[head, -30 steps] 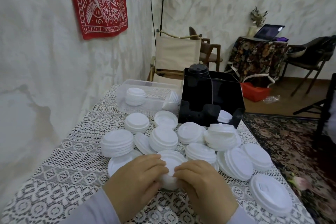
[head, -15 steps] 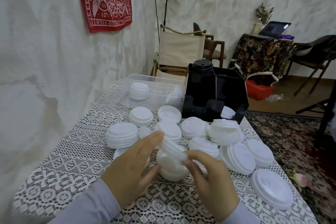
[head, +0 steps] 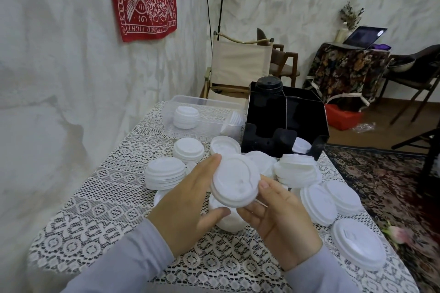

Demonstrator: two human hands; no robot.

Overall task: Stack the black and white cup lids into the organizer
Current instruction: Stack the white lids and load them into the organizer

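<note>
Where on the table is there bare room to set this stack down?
Bare cloth lies left of the left pile, out to the table edge, and along the near edge below the left hand and right hand holding the stack. From there up to the organizer and down the right side, lids crowd it.

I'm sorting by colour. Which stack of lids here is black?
The black lids standing in the left side of the black organizer; every other stack, including the held white lids, is white.
</note>
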